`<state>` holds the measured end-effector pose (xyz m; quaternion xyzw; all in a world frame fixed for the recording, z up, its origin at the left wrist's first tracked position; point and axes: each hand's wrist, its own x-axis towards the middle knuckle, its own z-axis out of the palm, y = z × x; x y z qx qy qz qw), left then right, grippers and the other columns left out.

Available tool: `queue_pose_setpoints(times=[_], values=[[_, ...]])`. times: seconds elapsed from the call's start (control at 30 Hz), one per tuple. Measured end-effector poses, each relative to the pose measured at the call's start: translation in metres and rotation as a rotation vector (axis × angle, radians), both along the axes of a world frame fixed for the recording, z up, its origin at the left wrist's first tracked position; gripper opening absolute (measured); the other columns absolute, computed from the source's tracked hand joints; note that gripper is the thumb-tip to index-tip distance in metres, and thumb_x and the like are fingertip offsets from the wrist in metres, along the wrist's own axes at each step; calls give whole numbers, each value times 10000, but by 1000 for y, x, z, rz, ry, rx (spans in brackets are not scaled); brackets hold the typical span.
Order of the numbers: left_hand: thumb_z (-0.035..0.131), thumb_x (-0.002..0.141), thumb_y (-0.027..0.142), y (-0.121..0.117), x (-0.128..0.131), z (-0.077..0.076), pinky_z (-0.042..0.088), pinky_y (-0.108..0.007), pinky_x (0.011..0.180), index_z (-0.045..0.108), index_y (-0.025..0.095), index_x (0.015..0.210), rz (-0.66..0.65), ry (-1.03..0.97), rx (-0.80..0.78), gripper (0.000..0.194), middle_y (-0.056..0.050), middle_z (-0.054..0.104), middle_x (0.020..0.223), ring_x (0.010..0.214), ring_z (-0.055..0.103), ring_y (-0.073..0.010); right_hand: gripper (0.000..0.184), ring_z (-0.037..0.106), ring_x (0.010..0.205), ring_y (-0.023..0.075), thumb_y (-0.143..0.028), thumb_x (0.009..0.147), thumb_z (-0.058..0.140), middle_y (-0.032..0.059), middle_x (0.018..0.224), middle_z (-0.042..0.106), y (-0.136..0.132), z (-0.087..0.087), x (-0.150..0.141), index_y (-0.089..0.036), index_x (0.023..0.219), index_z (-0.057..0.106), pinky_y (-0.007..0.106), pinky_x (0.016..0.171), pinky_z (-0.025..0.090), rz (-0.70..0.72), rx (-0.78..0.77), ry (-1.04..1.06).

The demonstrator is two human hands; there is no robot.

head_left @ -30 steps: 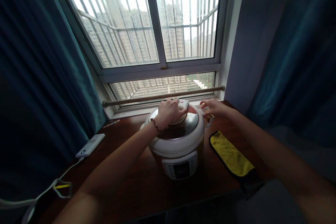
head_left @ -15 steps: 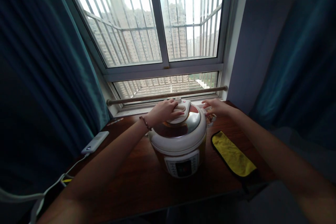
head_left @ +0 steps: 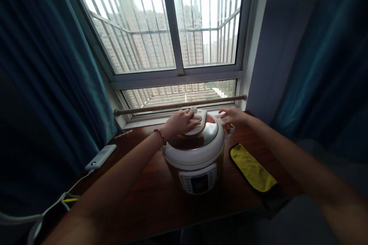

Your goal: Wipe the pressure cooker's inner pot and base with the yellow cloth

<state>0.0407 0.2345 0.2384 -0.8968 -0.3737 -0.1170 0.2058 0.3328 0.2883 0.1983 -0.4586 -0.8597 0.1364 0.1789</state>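
Note:
A white and brown electric pressure cooker (head_left: 194, 160) stands on the wooden table, its control panel facing me. Its domed lid (head_left: 211, 134) is on, with a shiny top and a white handle block. My left hand (head_left: 181, 122) is closed over the lid handle (head_left: 198, 118), fingers wrapped round it. At the cooker's right rear edge, my right hand (head_left: 232, 116) has its curled fingers around a pale part sticking out at the side. The fingertips' exact contact is partly hidden. Below that hand, a small clear container (head_left: 228, 132) shows beside the cooker.
A yellow cloth pouch with black edging (head_left: 253, 168) lies right of the cooker. On the left are a white power bank (head_left: 100, 157) and its white cable (head_left: 73, 187). Behind the table (head_left: 143, 195) run a horizontal rail (head_left: 181, 105) and a barred window; blue curtains hang on both sides.
The view has shifted slightly, so everything sits a little further left. Both hands keep their places on the cooker, with the right fingers moved only slightly.

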Motion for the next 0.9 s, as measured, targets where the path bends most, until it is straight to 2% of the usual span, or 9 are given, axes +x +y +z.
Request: queue_pose_setpoints(times=[0.1,0.4,0.53,0.73,0.9], values=[[268,874,567,9,-3,1,422,-299,623,537,132,909,-34,65,-1,512,-98,610,849,745,602,-209,642,641,887,224,-324,539,778,51,998,691,2,0,0,-187,1103,504,275,734,437,-6,-43,23],[256,861,596,25,-4,4,411,-295,591,540,106,952,-119,159,24,574,-111,636,851,740,620,-221,655,624,927,230,-323,528,787,74,1005,686,3,2,0,-184,1077,457,283,770,427,11,-87,57],[266,855,603,27,-4,3,402,-298,574,549,114,905,-126,157,52,567,-108,641,849,727,624,-222,631,628,911,230,-284,546,773,68,973,693,-1,6,-2,-184,1079,450,291,784,420,22,-73,61],[274,847,617,26,-6,-2,374,-283,541,543,120,924,-123,108,88,570,-97,638,794,715,625,-218,713,637,886,233,-320,518,788,76,1002,681,1,5,-2,-184,1116,424,288,748,435,12,-145,90],[289,835,627,37,-14,-3,367,-274,531,549,134,855,-184,108,87,558,-87,633,782,674,611,-196,639,641,882,226,-339,526,782,66,965,694,-14,9,-3,-199,1046,438,294,756,436,-6,-89,109]])
